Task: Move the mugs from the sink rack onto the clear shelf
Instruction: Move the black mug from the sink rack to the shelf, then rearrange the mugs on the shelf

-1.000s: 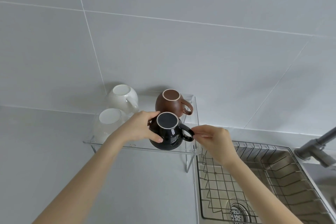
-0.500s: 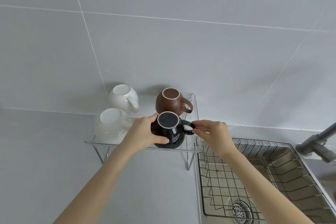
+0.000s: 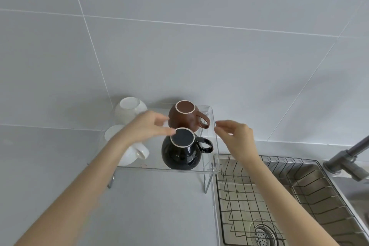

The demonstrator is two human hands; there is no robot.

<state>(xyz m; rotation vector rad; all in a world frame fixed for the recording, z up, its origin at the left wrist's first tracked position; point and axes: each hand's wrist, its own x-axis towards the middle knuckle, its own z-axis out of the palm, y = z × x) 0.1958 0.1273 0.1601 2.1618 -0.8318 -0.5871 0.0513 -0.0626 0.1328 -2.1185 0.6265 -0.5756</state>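
A black mug [image 3: 180,152] stands upside down at the front right of the clear shelf [image 3: 211,164], its handle pointing right. Behind it sits a brown mug [image 3: 184,119], also upside down. Two white mugs, one at the back left [image 3: 128,109] and one at the front left [image 3: 133,151], rest upside down on the same shelf. My left hand [image 3: 146,126] hovers just left of and above the black mug, fingers apart, holding nothing. My right hand [image 3: 234,134] hangs to the right of the shelf's end, fingers loosely apart and empty.
A wire sink rack [image 3: 279,195] lies in the steel sink at the right, with no mugs visible in it and a drain [image 3: 263,234] below. A grey faucet [image 3: 351,156] stands at the far right. A tiled wall rises behind the shelf.
Both hands have let go of the black mug and lifted away from it, the left up and to the left, the right up and to the right. The mug now stands on the shelf.
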